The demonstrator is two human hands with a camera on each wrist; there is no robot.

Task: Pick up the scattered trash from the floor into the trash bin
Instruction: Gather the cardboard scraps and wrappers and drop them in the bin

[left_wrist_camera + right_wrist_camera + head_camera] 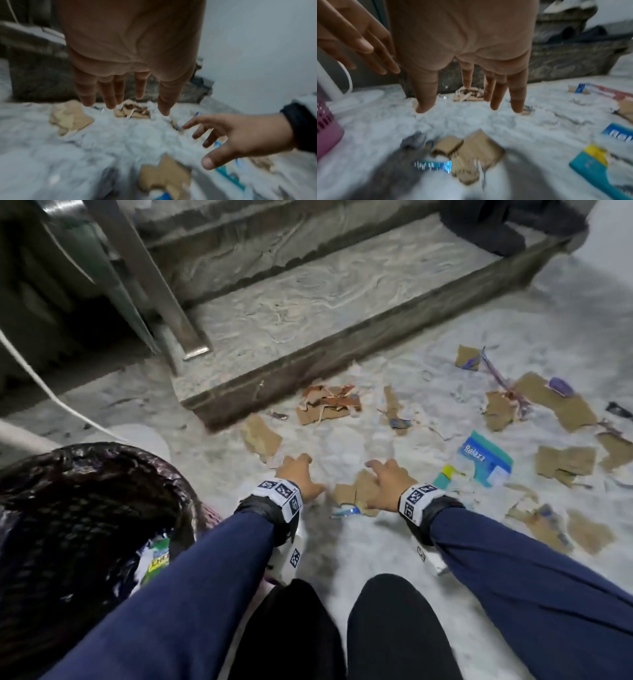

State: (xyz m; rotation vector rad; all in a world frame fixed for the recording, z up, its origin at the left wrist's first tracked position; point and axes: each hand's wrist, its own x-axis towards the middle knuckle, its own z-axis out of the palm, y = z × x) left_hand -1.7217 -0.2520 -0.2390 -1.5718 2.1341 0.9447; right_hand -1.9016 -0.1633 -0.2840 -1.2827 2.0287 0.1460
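Torn brown cardboard pieces [356, 491] and a blue wrapper scrap [346, 511] lie on the pale marble floor between my two hands. My left hand [298, 474] hovers just left of them, fingers straight, holding nothing. My right hand [383, 484] is spread over their right edge, also holding nothing. The left wrist view shows the left hand [123, 94] with straight fingers above the floor and the cardboard [164, 174] below. In the right wrist view the right hand [471, 94] hangs over the same cardboard [471, 151]. The trash bin [85, 508], black-lined, stands at my left.
More cardboard scraps [565, 463], a teal "Relaxa" packet [484, 460] and purple bits litter the floor to the right. A stone step [308, 354] runs across ahead. A white cord [41, 385] and white round base [144, 440] lie behind the bin. My knees [342, 628] are below.
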